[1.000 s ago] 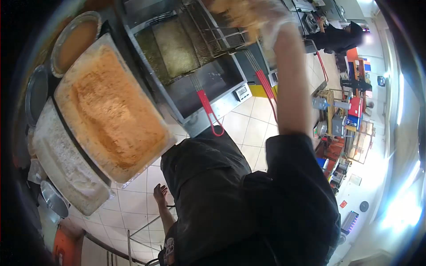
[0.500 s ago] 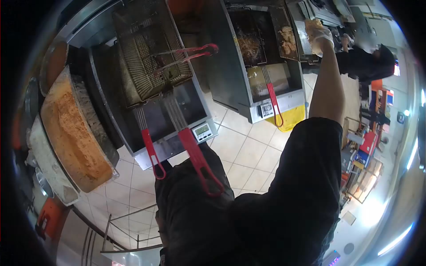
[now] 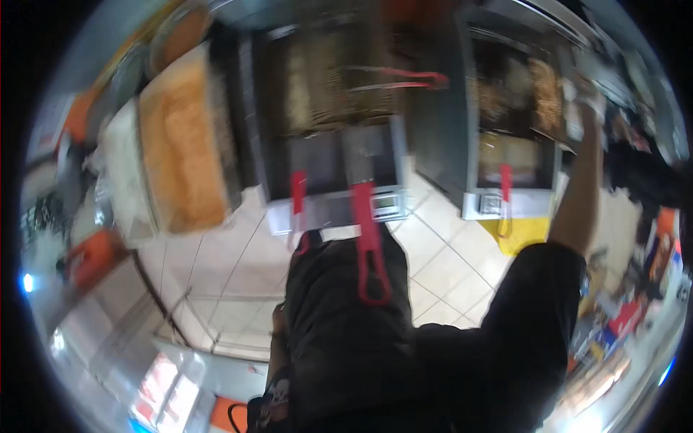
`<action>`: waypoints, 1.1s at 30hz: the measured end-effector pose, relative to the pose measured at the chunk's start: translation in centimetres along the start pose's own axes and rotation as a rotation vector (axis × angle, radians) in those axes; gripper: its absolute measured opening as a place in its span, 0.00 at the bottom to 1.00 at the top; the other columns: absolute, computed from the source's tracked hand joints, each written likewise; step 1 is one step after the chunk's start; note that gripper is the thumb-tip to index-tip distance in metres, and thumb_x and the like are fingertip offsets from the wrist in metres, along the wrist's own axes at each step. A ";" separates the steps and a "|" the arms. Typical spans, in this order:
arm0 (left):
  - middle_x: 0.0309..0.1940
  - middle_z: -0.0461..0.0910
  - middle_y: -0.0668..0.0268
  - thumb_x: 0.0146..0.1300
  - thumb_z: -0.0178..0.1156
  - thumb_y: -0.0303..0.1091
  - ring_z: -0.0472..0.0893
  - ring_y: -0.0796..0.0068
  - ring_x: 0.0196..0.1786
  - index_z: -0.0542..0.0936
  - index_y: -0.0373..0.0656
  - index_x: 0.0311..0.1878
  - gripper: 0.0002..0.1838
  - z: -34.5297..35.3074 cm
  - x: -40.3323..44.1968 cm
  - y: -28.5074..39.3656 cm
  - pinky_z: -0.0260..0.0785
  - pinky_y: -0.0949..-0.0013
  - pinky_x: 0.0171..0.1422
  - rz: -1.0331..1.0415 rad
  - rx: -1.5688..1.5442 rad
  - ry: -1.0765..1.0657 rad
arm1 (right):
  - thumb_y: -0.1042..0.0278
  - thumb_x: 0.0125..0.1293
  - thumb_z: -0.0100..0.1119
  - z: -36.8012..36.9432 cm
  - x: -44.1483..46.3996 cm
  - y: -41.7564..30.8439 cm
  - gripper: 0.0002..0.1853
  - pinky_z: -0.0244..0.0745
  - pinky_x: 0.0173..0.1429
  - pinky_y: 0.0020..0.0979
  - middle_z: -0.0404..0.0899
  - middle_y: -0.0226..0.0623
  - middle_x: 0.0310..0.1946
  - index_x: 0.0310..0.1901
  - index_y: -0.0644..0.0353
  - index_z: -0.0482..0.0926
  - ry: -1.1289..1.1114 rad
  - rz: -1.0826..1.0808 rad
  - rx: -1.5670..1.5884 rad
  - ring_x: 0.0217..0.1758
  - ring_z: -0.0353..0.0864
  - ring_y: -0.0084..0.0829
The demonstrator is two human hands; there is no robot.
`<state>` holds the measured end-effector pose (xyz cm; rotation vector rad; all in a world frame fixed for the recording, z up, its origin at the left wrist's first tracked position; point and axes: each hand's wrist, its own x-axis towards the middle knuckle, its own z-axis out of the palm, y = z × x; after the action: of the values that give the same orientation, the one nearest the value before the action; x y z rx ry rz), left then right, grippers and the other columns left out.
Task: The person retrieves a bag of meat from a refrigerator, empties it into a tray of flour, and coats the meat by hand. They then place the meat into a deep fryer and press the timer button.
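Observation:
My right hand (image 3: 588,97), in a clear glove, is stretched out at the far right beside the right fryer (image 3: 471,159). It is smeared by motion, so its fingers and anything in them cannot be made out. Close to it, golden fried pieces (image 3: 545,90) lie in the right fryer's basket. My left hand (image 3: 277,317) hangs low beside my dark clothing, mostly hidden, with its fingers unclear. Red-handled tongs (image 3: 419,78) rest across the basket of the left fryer (image 3: 253,137). Two red basket handles (image 3: 369,245) (image 3: 298,195) point toward me.
On the left stand a long tub of orange-brown breading (image 3: 180,144) and a tub of whitish flour (image 3: 130,180). A yellow container (image 3: 523,231) sits below the right fryer. Another person (image 3: 642,173) in dark clothes is at the right edge. Pale tiles (image 3: 440,260) cover the floor.
My view has swung left, so the fryers and tubs appear farther right and the picture is blurred. The light-brown food seen in my right hand earlier can no longer be made out.

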<state>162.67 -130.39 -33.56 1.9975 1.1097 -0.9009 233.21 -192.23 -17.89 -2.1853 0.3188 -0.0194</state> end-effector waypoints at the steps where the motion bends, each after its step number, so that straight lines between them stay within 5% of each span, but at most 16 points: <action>1: 0.38 0.76 0.53 0.55 0.51 0.41 0.76 0.66 0.42 0.72 0.35 0.46 0.20 0.0 -0.3 0.7 0.68 0.71 0.44 -0.022 -0.087 0.013 | 0.64 0.61 0.42 1.4 -0.6 -1.7 0.22 0.60 0.57 0.28 0.64 0.41 0.54 0.56 0.63 0.62 0.022 0.008 0.130 0.55 0.65 0.30; 6: 0.38 0.77 0.55 0.55 0.50 0.42 0.76 0.69 0.42 0.74 0.36 0.44 0.20 4.3 3.3 -6.0 0.69 0.68 0.44 0.042 -0.212 -0.081 | 0.71 0.63 0.38 14.4 -9.1 -14.6 0.20 0.58 0.60 0.27 0.59 0.43 0.57 0.56 0.68 0.59 -0.012 0.085 0.675 0.59 0.61 0.30; 8: 0.36 0.78 0.55 0.55 0.49 0.44 0.77 0.65 0.41 0.74 0.37 0.44 0.21 -0.2 1.3 0.7 0.68 0.68 0.44 0.041 -0.360 -0.075 | 0.66 0.62 0.43 20.0 -14.7 -18.7 0.19 0.63 0.55 0.25 0.67 0.39 0.49 0.53 0.65 0.64 -0.319 -0.017 0.703 0.51 0.67 0.27; 10: 0.35 0.78 0.56 0.56 0.49 0.44 0.77 0.65 0.39 0.73 0.36 0.45 0.21 3.2 5.6 -5.7 0.68 0.68 0.43 0.400 0.075 -0.033 | 0.64 0.60 0.46 26.5 -20.8 -23.8 0.20 0.65 0.53 0.25 0.69 0.39 0.47 0.52 0.63 0.66 -0.527 0.038 0.700 0.48 0.70 0.27; 14: 0.36 0.77 0.56 0.58 0.48 0.41 0.77 0.68 0.37 0.72 0.37 0.46 0.19 -0.3 9.3 -7.7 0.68 0.70 0.42 0.161 -0.318 -0.117 | 0.59 0.56 0.53 42.7 -30.0 -32.6 0.22 0.69 0.49 0.25 0.74 0.38 0.43 0.50 0.60 0.69 -0.916 0.132 0.397 0.43 0.74 0.26; 15: 0.36 0.77 0.56 0.59 0.47 0.40 0.77 0.70 0.37 0.72 0.37 0.46 0.17 -2.1 9.1 -7.0 0.69 0.71 0.41 0.073 -0.503 -0.124 | 0.52 0.51 0.56 47.3 -30.4 -33.8 0.25 0.68 0.49 0.24 0.74 0.39 0.42 0.48 0.60 0.71 -0.982 -0.103 0.020 0.42 0.75 0.28; 16: 0.36 0.77 0.56 0.59 0.47 0.40 0.77 0.70 0.37 0.72 0.37 0.46 0.17 -4.4 8.7 -6.1 0.69 0.71 0.41 0.080 -0.495 -0.152 | 0.49 0.49 0.57 52.6 -31.5 -33.8 0.27 0.69 0.46 0.26 0.75 0.41 0.40 0.46 0.62 0.72 -0.871 -0.368 -0.241 0.42 0.75 0.31; 18: 0.36 0.76 0.56 0.61 0.46 0.38 0.77 0.70 0.35 0.70 0.38 0.47 0.16 -8.9 8.3 -4.5 0.69 0.71 0.38 -0.226 -0.662 -0.207 | 0.45 0.49 0.55 58.8 -32.1 -36.2 0.33 0.69 0.47 0.32 0.73 0.47 0.40 0.47 0.67 0.70 -1.006 -0.524 -0.499 0.43 0.73 0.35; 20: 0.36 0.76 0.57 0.60 0.47 0.39 0.77 0.69 0.35 0.66 0.38 0.50 0.18 -11.1 7.9 -7.6 0.70 0.70 0.36 -0.230 -0.986 -0.158 | 0.43 0.49 0.54 63.9 -32.0 -37.4 0.36 0.68 0.49 0.34 0.71 0.50 0.43 0.49 0.68 0.67 -1.061 -0.573 -0.659 0.45 0.72 0.36; 22: 0.39 0.75 0.55 0.60 0.46 0.39 0.77 0.66 0.37 0.66 0.40 0.50 0.18 -14.2 6.2 -7.6 0.69 0.68 0.40 -0.372 -0.974 -0.039 | 0.40 0.50 0.51 71.1 -30.8 -35.5 0.40 0.64 0.53 0.36 0.64 0.53 0.51 0.55 0.68 0.60 -0.511 -0.642 -0.788 0.50 0.68 0.41; 24: 0.38 0.74 0.56 0.60 0.45 0.39 0.76 0.66 0.37 0.66 0.40 0.50 0.17 -14.0 4.4 -10.2 0.68 0.66 0.42 -0.446 -1.063 0.046 | 0.40 0.50 0.50 76.6 -29.1 -33.5 0.43 0.63 0.55 0.37 0.58 0.53 0.56 0.60 0.65 0.53 -0.545 -0.655 -0.794 0.55 0.64 0.45; 26: 0.35 0.74 0.57 0.60 0.44 0.38 0.75 0.68 0.37 0.67 0.40 0.49 0.17 -12.5 2.3 -12.8 0.67 0.68 0.40 -0.531 -1.173 0.070 | 0.33 0.45 0.50 76.5 -28.9 -35.1 0.49 0.54 0.61 0.44 0.45 0.61 0.60 0.62 0.61 0.49 -0.518 -0.487 -0.841 0.65 0.48 0.47; 27: 0.35 0.74 0.57 0.60 0.45 0.38 0.75 0.68 0.37 0.67 0.40 0.49 0.17 -12.0 1.7 -13.5 0.67 0.68 0.40 -0.552 -1.233 0.060 | 0.42 0.50 0.52 80.7 -28.4 -31.1 0.41 0.64 0.55 0.41 0.56 0.61 0.55 0.60 0.59 0.54 -0.270 -0.665 -0.599 0.59 0.59 0.46; 28: 0.35 0.74 0.57 0.60 0.45 0.38 0.75 0.69 0.37 0.67 0.40 0.49 0.17 -11.5 1.3 -13.8 0.68 0.68 0.39 -0.563 -1.237 0.049 | 0.42 0.50 0.52 81.1 -28.4 -31.3 0.41 0.64 0.55 0.41 0.56 0.61 0.55 0.60 0.59 0.54 -0.273 -0.672 -0.612 0.59 0.59 0.46; 31: 0.34 0.75 0.58 0.60 0.45 0.38 0.75 0.69 0.36 0.68 0.40 0.48 0.16 -11.5 1.7 -13.9 0.68 0.68 0.38 -0.543 -1.165 0.000 | 0.55 0.54 0.54 79.5 -28.9 -32.9 0.32 0.71 0.47 0.38 0.67 0.59 0.44 0.58 0.59 0.58 -0.399 -0.659 -0.555 0.48 0.70 0.43; 33: 0.34 0.75 0.58 0.60 0.46 0.38 0.75 0.70 0.35 0.68 0.40 0.48 0.16 -12.1 3.0 -13.6 0.68 0.69 0.37 -0.520 -1.153 -0.027 | 0.63 0.51 0.55 76.7 -29.8 -34.2 0.25 0.70 0.46 0.37 0.74 0.48 0.38 0.50 0.64 0.64 -0.625 -0.652 -0.445 0.42 0.74 0.41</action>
<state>154.81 -113.72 -32.57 0.7613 1.6451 -0.3253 221.94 -105.15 -33.26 -2.4952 -0.8093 0.3962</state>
